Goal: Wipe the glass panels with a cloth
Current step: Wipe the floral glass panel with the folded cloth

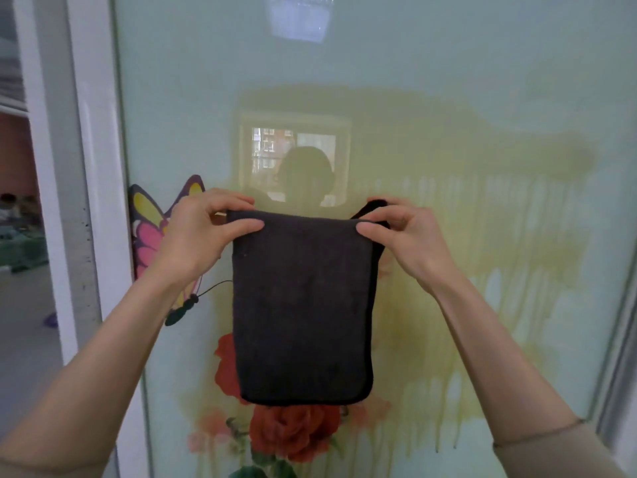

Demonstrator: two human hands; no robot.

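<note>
Clearly soft, light and limp: the dark cloth [303, 305] hangs folded in front of the glass panel [448, 81]; can't tell if it touches. The left grip [203, 232] and right grip [410, 232] each pinch a top corner, probably the best hold. Yellowish drip streaks [489, 236] cover the panel. The butterfly sticker [151, 222] and white frame [93, 167] crowd the left side, with the rose decal [293, 432] below.

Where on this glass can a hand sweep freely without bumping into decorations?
Free: the glass panel above both hands, and the drip-streaked stretch between the right hand and the right frame. Crowded: the left edge, where a butterfly sits beside the white frame behind the left hand, and low down, roses under the cloth.
</note>
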